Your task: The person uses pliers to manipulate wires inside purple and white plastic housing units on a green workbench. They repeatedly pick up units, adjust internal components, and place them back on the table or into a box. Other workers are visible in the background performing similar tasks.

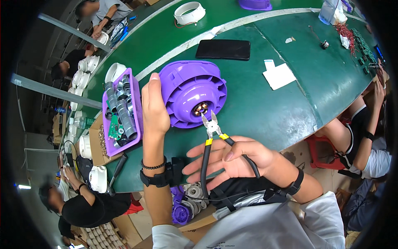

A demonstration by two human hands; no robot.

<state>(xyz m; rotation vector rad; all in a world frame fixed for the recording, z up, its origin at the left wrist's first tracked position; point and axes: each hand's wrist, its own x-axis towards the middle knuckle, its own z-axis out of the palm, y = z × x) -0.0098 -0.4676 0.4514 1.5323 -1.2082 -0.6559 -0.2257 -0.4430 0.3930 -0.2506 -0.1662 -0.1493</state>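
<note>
A round purple plastic housing (186,93) with radial fins stands tilted on the green table. My left hand (154,110) grips its left rim, thumb up along the edge. In the housing's centre hole sits a small part with copper-coloured pieces (201,108). My right hand (248,154) holds diagonal cutting pliers (212,128) with black and yellow handles. One handle rests against the palm under the thumb; the other crosses my extended fingers. The parted jaws point at the centre hole, their tips right by it; whether they touch the copper-coloured part I cannot tell.
Left of the housing, a purple basket (137,89) holds grey cylinders and green circuit boards, beside a cardboard box (96,141). A black phone (223,50) and white paper (279,76) lie beyond. A black-handled tool (119,168) lies near the table edge. Co-workers sit at left and right.
</note>
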